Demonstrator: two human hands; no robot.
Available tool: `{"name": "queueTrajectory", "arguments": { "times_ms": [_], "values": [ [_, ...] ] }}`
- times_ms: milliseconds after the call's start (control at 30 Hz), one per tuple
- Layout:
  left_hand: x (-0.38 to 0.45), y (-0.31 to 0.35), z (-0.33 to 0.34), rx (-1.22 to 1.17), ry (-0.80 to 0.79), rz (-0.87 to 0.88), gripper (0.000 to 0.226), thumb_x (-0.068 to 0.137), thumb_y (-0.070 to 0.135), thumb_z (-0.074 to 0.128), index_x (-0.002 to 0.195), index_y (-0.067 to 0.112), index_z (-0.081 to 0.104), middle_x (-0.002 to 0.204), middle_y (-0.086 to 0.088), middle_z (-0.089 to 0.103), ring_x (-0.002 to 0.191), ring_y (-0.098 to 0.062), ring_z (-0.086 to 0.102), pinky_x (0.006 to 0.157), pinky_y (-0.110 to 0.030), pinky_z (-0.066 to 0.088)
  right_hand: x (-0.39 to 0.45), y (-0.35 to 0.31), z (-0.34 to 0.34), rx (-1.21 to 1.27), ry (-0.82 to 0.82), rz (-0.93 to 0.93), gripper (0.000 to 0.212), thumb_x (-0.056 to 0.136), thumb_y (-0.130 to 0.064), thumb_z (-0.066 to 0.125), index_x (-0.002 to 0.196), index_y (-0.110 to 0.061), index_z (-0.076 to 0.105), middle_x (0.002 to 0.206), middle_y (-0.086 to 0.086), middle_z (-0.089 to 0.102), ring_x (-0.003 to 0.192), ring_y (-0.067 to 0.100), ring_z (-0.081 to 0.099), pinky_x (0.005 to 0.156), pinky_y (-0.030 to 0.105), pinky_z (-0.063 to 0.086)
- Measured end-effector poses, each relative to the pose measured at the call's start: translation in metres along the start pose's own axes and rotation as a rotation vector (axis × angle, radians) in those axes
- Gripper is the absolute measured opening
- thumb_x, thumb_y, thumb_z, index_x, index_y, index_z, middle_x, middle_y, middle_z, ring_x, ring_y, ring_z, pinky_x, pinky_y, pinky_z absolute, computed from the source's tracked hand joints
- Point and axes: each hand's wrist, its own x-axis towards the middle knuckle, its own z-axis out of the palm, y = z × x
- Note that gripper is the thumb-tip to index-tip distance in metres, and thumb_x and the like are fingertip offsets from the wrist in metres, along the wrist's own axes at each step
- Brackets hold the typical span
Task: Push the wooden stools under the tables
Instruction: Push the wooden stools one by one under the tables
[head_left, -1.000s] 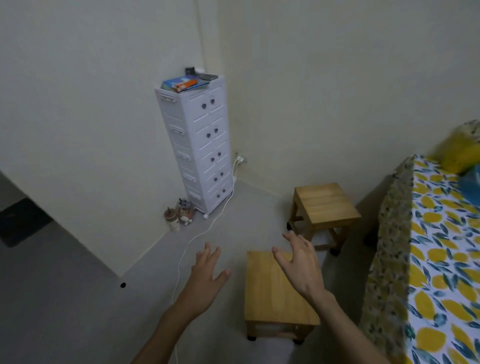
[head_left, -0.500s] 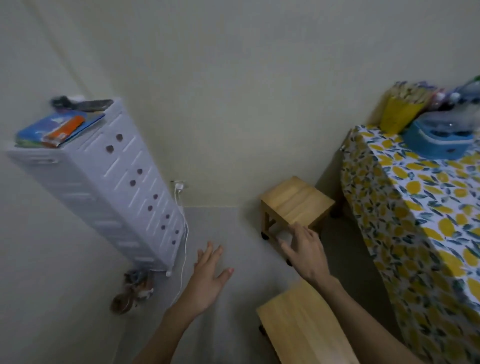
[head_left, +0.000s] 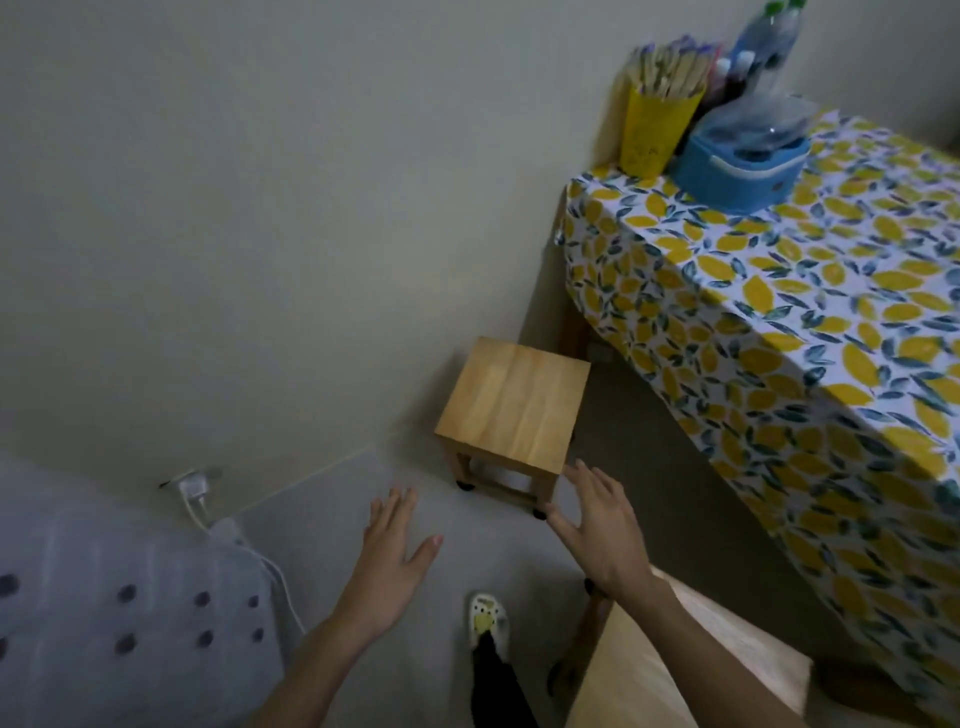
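Both hands are reaching out spread and empty — the right hand (head_left: 597, 525) is hovering just short of the far stool (head_left: 511, 410), the left hand (head_left: 395, 556) is hanging over bare floor (head_left: 322, 519) beside it. Neither grip is holding anything. That stool is standing by the wall, just outside the tabletop (head_left: 789, 291) edge, to the right of the grip. Pressing low on its side and sliding it rightward should be keeping it from tipping. A second stool (head_left: 675, 660) is sitting under the right forearm — likely crowding the path. A charger cable (head_left: 208, 512) and drawer unit (head_left: 130, 608) are lying left.
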Motion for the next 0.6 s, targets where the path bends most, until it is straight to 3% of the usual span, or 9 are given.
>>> {"name": "queueTrajectory", "arguments": {
  "times_ms": [267, 500, 600],
  "values": [
    [0.196, -0.076, 0.056, 0.089, -0.124, -0.058, 0.076, 0.095, 0.040, 0.048, 0.151, 0.020, -0.001, 0.160, 0.000, -0.008, 0.147, -0.017, -0.010, 0.120, -0.036, -0.001, 0.147, 0.050, 0.114, -0.036, 0.007, 0.132, 0.057, 0.095, -0.047, 0.047, 0.145, -0.020, 0.037, 0.159, 0.001, 0.026, 0.146, 0.019, 0.015, 0.117, 0.036, 0.021],
    [0.357, -0.147, 0.120, 0.207, -0.115, 0.096, 0.077, 0.094, 0.040, 0.047, 0.151, 0.017, 0.000, 0.159, -0.010, -0.013, 0.146, -0.025, -0.015, 0.120, -0.040, 0.000, 0.245, 0.095, 0.232, -0.047, 0.128, 0.211, 0.065, 0.095, -0.044, 0.047, 0.148, -0.012, 0.030, 0.161, 0.008, 0.018, 0.148, 0.025, 0.007, 0.121, 0.042, 0.010],
    [0.404, -0.171, 0.131, 0.328, -0.104, 0.201, 0.077, 0.094, 0.043, 0.045, 0.151, 0.014, 0.001, 0.158, -0.012, -0.017, 0.144, -0.028, -0.021, 0.118, -0.041, -0.005, 0.280, 0.094, 0.272, -0.037, 0.253, 0.253, 0.069, 0.092, -0.051, 0.037, 0.147, -0.011, 0.031, 0.161, 0.011, 0.015, 0.149, 0.025, 0.003, 0.121, 0.045, 0.004]
  ]
}}
